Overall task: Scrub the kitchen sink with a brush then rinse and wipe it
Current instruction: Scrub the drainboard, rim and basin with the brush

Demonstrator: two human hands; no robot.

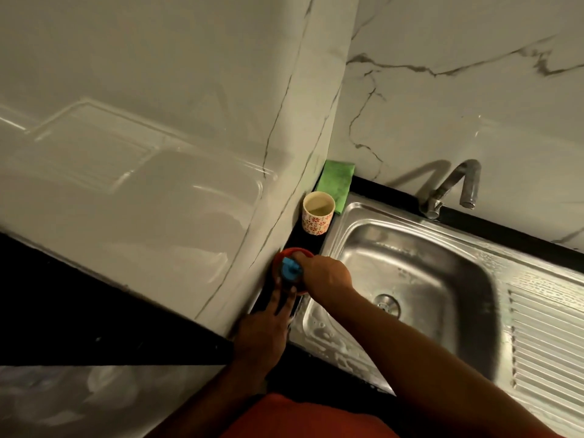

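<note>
The right hand point(322, 273) has its grip closed on the blue brush point(291, 269) over a red bowl point(278, 263) that the left hand point(268, 327) steadies with open fingers, on the table left of the soapy sink point(410, 273); light, stiff, probably slippery plastic, best held by its handle; bristles hidden.

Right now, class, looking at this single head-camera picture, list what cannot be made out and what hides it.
- Red container by the sink: its contents, hidden by the blue object and both hands.
- Right hand: its fingers, curled out of view; grip unclear.
- Drainboard: cut off by the right edge.
- Cup: contents too dim to identify.
- Faucet: whether water runs, unclear.
</note>
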